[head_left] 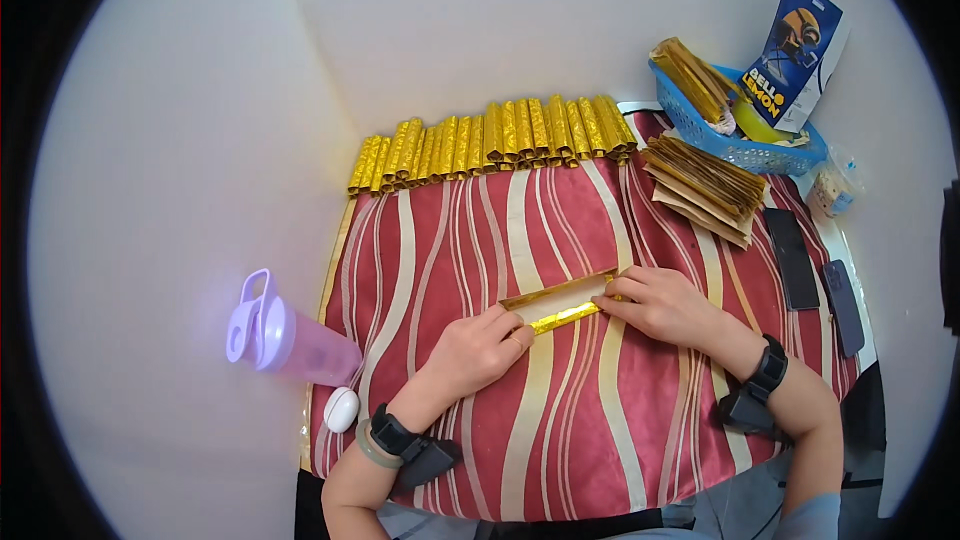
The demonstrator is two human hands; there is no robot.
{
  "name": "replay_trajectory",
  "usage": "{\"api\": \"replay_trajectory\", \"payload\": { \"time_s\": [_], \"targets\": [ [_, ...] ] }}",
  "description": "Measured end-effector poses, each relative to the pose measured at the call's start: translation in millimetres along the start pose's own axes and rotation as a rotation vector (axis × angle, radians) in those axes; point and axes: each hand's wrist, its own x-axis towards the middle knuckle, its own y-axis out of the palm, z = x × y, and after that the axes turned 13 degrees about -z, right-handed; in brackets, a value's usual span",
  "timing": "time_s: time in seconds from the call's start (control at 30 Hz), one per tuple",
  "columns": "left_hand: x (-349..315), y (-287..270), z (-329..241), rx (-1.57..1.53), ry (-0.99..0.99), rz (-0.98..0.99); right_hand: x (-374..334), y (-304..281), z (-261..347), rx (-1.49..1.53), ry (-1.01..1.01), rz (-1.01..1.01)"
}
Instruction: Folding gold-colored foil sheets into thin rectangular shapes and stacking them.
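The left hand (482, 348) and right hand (655, 304) pinch a part-rolled gold sheet (566, 317) mid-tabletop (450, 270); behind, piled gold tubes (510, 135) look finished, while the flat stack (705, 180) seemingly awaits rolling.

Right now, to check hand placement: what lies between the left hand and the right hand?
In the head view, partly folded gold paper spans from the left hand to the right hand.

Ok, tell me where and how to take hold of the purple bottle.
Wrap the left hand around the purple bottle just below its lid, probably best from the right: the wall rises on its left, its shape there is rounded, and a small white object sits by its base on the near side.
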Motion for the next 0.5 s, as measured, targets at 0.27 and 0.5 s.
{"api": "replay_trajectory", "payload": {
  "time_s": [0.27,0.5],
  "targets": [
    [4.1,3.0,-7.8,-0.001,-0.152,-0.056,-2.2,-1.3,1.2,-0.026,-0.048,-0.001],
    [2.8,-1.6,-35.9,-0.190,-0.717,-0.021,-3.9,1.1,3.8,0.222,0.361,0.053]
  ]
}}
